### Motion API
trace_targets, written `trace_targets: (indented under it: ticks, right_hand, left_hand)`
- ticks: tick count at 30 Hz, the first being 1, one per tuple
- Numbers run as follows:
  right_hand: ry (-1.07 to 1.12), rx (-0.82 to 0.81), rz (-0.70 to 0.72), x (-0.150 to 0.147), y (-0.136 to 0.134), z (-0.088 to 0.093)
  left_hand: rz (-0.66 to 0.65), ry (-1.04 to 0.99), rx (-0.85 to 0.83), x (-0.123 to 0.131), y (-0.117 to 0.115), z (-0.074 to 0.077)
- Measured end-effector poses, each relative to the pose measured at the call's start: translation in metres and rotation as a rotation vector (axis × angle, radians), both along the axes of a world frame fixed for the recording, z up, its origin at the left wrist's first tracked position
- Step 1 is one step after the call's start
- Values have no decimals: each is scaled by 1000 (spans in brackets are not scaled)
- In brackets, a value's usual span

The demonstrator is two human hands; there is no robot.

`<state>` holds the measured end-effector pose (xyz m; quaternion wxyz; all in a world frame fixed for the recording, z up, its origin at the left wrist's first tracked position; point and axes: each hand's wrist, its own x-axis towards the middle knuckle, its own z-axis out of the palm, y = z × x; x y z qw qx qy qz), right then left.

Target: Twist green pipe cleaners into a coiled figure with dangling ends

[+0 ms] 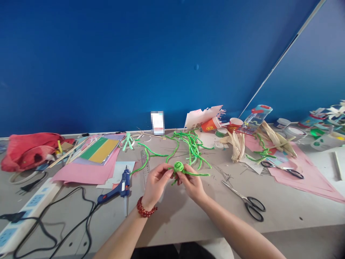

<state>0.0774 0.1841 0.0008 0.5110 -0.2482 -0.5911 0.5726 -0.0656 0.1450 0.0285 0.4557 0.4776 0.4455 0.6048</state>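
My left hand (157, 181) and my right hand (192, 184) meet above the table, both pinching a coiled green pipe cleaner (178, 166) between their fingertips. Its loose ends stick out sideways and downward. A red bead bracelet (146, 207) circles my left wrist. Left of my hands lies a blue hot glue gun (122, 185), and a clear ruler (145, 167) is close by. Behind my hands spreads a tangle of green pipe cleaners (192, 149). To the right, silver scissors with black handles (250, 205) lie on the table.
A power strip (29, 212) and black cables occupy the near left, with a red cloth (29, 151) and pink paper sheets (86, 173) beyond. Dried corn husks (237, 145), paper cups (211, 124) and a second pair of scissors (283, 169) stand further back, against a blue wall (134, 61).
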Motion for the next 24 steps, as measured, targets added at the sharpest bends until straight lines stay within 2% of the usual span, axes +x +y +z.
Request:
trace_targets:
  ticks: [6,18,21,24]
  right_hand:
    - [-60,14,-25,1,0,-3]
    - [-192,143,-18,5,3,-10]
    - [-170,104,-6,4,3,-10]
    - [-85,-9,7,1,4,-7]
  left_hand:
    - [-37,-172,-146,-1,0,1]
    - [-17,-198,-186,0,1,9]
    - [-17,-186,-177,-1,1,9]
    - [-42,-137,-149,-3,-1,8]
